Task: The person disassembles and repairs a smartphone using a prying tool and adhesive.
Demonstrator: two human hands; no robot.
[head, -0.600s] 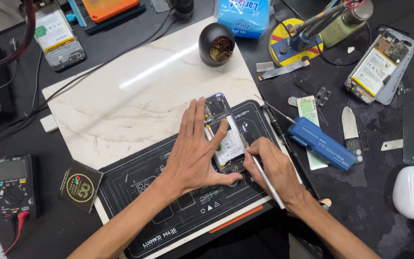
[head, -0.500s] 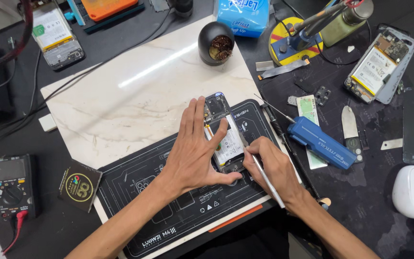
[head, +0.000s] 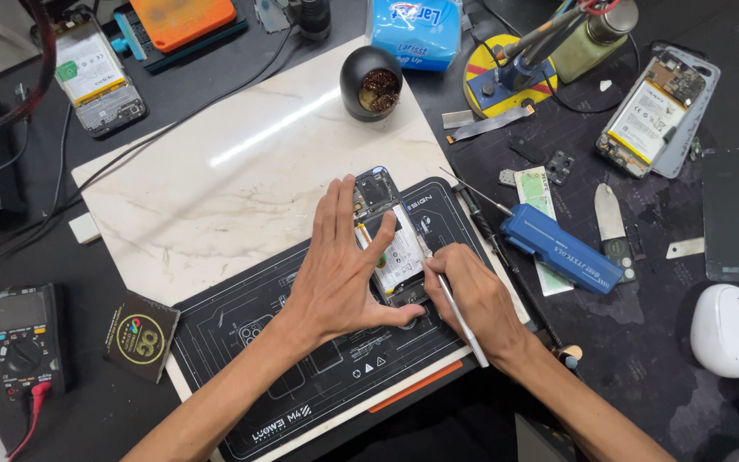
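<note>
We see a blue soft tissue pack (head: 416, 32) at the top edge and a multimeter's grey screen (head: 17, 310) at far left.

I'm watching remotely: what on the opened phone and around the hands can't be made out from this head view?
- Lower half of the opened phone: covered by the left hand.
- Tip of the thin tool: hidden where the right hand meets the phone, so the contact spot is unclear.
- Phone's small parts: too small to tell.
- Black work mat: crossed by both forearms.

A dark workbench (head: 643, 342) carries a marble slab (head: 241, 180), multimeter (head: 23, 338) and white mouse (head: 729, 329).
</note>
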